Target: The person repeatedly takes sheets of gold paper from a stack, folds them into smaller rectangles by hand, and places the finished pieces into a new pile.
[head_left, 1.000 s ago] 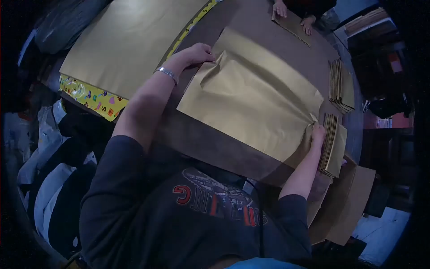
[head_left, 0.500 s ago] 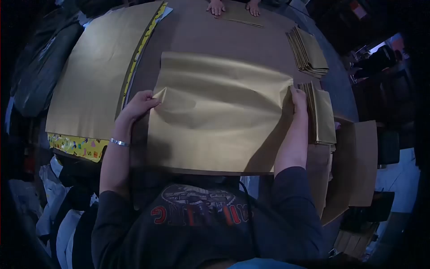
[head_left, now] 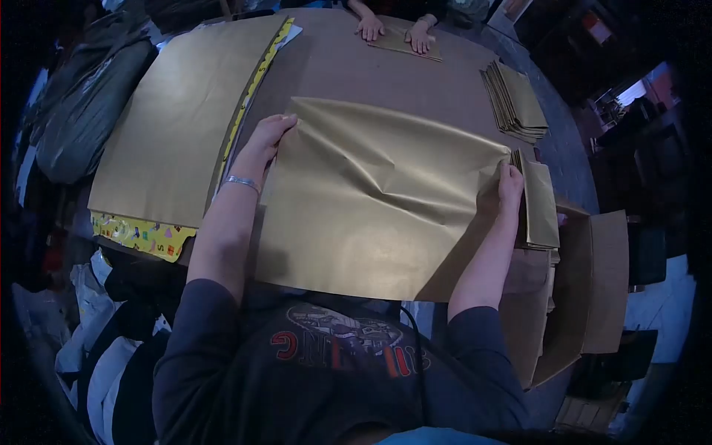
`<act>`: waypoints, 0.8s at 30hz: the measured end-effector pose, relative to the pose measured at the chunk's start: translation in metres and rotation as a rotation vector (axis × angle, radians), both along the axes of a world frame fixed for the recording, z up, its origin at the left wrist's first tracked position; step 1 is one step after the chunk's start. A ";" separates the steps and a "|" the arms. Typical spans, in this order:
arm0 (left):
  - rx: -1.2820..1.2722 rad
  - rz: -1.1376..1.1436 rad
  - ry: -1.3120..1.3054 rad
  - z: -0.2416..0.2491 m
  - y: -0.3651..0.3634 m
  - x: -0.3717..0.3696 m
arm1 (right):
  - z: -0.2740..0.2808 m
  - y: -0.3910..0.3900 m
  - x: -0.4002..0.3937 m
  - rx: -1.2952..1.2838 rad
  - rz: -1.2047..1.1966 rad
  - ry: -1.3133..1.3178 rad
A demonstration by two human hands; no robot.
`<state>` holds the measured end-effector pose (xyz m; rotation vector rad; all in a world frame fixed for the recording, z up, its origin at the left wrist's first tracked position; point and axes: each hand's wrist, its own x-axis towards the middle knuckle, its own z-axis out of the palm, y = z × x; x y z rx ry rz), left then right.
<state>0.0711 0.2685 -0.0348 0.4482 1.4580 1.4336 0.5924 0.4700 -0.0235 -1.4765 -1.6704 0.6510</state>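
A large gold paper sheet [head_left: 356, 222] spreads in front of me, creased across its middle, its near edge close to my body. My left hand [head_left: 273, 133] is closed on its left edge near the far corner. On the right side, my right hand [head_left: 509, 182] grips the sheet close to its far right corner. Just beyond my right hand lies a stack of folded gold paper [head_left: 540, 204]. Left of the sheet is a pile of large gold sheets [head_left: 178, 119] with yellow patterned paper [head_left: 144, 236] showing beneath.
Across the brown table [head_left: 334, 63], another person's hands [head_left: 419, 37] press on folded gold paper [head_left: 397, 49]. Another folded stack [head_left: 519, 100] lies at the far right. An open cardboard box [head_left: 604, 282] stands at the right, beside the table.
My left hand has moved from the sheet's side up to near its far left corner. The sheet's creases have shifted. The other person's right-side hand has moved onto the folded paper.
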 end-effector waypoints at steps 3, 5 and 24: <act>0.216 -0.037 -0.014 0.003 -0.012 -0.021 | 0.029 -0.018 -0.009 0.194 -0.075 0.195; 0.298 0.010 0.006 0.036 -0.027 -0.024 | 0.055 -0.030 -0.013 0.291 -0.097 0.158; 1.064 0.046 0.457 0.226 -0.162 0.014 | 0.242 -0.181 0.008 0.757 -0.349 0.632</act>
